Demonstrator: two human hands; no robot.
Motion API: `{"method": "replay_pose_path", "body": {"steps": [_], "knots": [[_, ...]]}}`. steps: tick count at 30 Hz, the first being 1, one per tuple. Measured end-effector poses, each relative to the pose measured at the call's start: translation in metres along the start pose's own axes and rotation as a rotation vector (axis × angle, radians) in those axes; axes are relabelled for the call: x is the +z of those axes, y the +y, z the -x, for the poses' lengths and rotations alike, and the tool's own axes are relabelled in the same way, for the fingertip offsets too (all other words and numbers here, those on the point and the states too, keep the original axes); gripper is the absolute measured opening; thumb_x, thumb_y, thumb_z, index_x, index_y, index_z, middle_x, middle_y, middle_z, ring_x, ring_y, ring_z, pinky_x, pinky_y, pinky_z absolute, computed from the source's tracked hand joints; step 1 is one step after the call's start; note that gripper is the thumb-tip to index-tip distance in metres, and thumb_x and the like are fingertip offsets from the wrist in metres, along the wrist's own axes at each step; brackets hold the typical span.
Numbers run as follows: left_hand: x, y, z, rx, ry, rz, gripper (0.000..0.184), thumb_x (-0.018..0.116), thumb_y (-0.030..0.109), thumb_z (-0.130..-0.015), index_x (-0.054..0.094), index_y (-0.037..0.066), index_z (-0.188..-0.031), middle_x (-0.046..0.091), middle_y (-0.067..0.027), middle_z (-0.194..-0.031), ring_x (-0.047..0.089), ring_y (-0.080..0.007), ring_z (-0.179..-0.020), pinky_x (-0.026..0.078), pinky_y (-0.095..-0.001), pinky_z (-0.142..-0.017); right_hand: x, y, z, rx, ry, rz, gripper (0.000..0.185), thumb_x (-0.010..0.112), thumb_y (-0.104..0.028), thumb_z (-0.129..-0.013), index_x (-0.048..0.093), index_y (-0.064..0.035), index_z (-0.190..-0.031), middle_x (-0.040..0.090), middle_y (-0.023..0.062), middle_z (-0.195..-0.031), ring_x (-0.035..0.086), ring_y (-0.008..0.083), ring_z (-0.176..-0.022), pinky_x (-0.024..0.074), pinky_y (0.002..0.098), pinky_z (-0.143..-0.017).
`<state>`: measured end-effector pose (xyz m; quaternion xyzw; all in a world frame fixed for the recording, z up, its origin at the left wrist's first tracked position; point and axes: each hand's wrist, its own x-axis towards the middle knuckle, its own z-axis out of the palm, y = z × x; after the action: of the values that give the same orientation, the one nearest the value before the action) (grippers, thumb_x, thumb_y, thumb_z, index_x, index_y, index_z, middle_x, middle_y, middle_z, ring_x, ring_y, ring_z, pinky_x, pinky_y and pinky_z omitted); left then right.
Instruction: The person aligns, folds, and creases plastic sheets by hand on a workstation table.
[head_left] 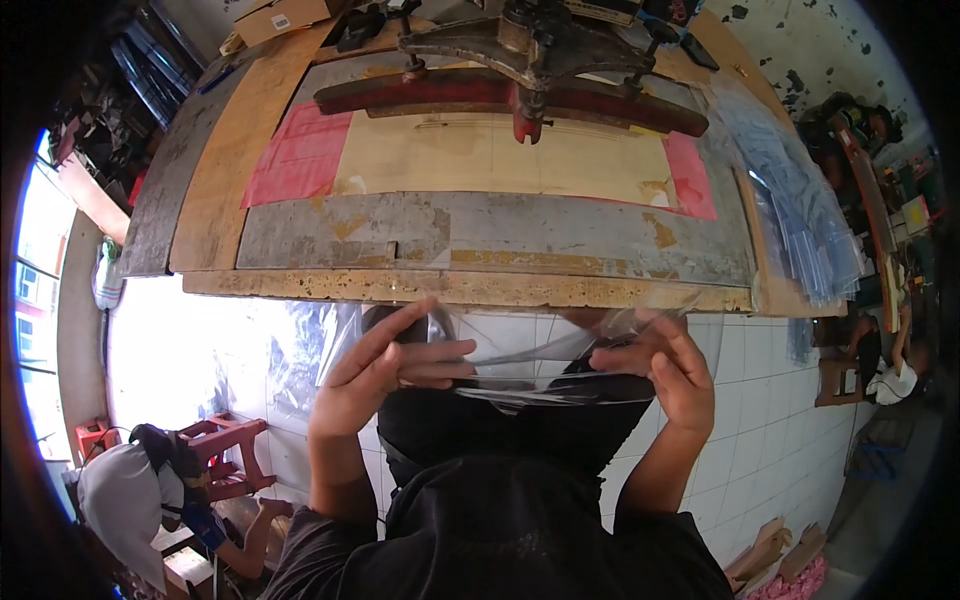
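Observation:
A clear plastic sheet (pixel 530 382) stretches between my two hands in front of the table's front edge, over my lap. My left hand (pixel 370 365) grips its left side, with the index finger reaching up to the wooden edge strip and the other fingers pointing inward. At the right side, my right hand (pixel 675 370) holds the same sheet, fingers bent inward. Where the thumbs press is partly hidden by the hands and the glare on the plastic.
Across the table stands a metal press with a long red bar (pixel 610 97), above a yellowish board (pixel 500 160) with pink ends. Clear plastic pieces (pixel 800 225) are piled at the right. A co-worker (pixel 130 500) sits low at left; another person (pixel 890 380) is far right.

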<state>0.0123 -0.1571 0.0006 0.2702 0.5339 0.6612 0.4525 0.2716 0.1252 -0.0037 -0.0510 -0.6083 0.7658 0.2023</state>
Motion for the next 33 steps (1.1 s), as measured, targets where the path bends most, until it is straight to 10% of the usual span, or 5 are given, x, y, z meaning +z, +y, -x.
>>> {"method": "replay_pose_path", "body": {"steps": [9, 17, 23, 30, 33], "knots": [[0.01, -0.019, -0.016, 0.289, -0.269, 0.353, 0.074, 0.034, 0.058, -0.11, 0.03, 0.013, -0.169, -0.001, -0.0292, -0.176, 0.004, -0.0527, -0.161, 0.018, -0.0711, -0.124, -0.014, 0.006, 0.005, -0.028, -0.14, -0.477, 0.061, 0.047, -0.029, -0.113, 0.035, 0.0103, -0.159, 0.041, 0.0444, -0.155, 0.053, 0.0583, -0.137, 0.0395, 0.064, -0.118], [-0.003, -0.032, -0.01, 0.256, -0.644, 0.346, 0.098, 0.048, 0.069, -0.101, 0.014, 0.012, -0.172, 0.029, -0.0381, -0.166, 0.042, -0.0581, -0.146, 0.042, -0.0671, -0.113, -0.007, -0.004, 0.011, 0.017, -0.236, -0.246, 0.074, 0.047, -0.033, -0.113, 0.014, 0.0022, -0.169, 0.03, 0.0412, -0.164, 0.04, 0.0549, -0.149, 0.028, 0.0607, -0.125], [0.03, -0.018, -0.006, 0.394, -0.239, 0.374, 0.092, 0.055, 0.056, -0.102, 0.008, 0.02, -0.173, -0.011, -0.0332, -0.174, 0.002, -0.0564, -0.16, 0.034, -0.074, -0.116, 0.004, 0.001, 0.009, -0.183, -0.234, -0.364, 0.089, 0.047, -0.038, -0.111, -0.012, -0.0053, -0.17, -0.012, 0.0366, -0.172, -0.015, 0.0439, -0.163, -0.0036, 0.0552, -0.129], [0.016, -0.011, 0.007, 0.423, -0.131, 0.353, 0.102, 0.06, 0.04, -0.101, -0.012, 0.026, -0.171, -0.007, -0.0316, -0.175, 0.018, -0.0571, -0.158, 0.042, -0.0695, -0.113, -0.011, -0.011, 0.014, -0.13, -0.491, -0.183, 0.095, 0.049, -0.041, -0.109, -0.016, -0.0065, -0.169, -0.013, 0.0325, -0.174, -0.011, 0.0453, -0.163, -0.0008, 0.0592, -0.13], [0.01, -0.014, 0.015, 0.331, -0.325, 0.738, 0.104, 0.061, 0.033, -0.101, -0.017, 0.026, -0.17, -0.005, -0.033, -0.174, 0.023, -0.0577, -0.155, 0.055, -0.0674, -0.1, 0.012, -0.015, 0.01, -0.471, 0.087, -0.229, 0.094, 0.049, -0.04, -0.11, -0.016, -0.0053, -0.169, 0.009, 0.0396, -0.171, 0.008, 0.05, -0.162, 0.001, 0.0615, -0.13]]}}
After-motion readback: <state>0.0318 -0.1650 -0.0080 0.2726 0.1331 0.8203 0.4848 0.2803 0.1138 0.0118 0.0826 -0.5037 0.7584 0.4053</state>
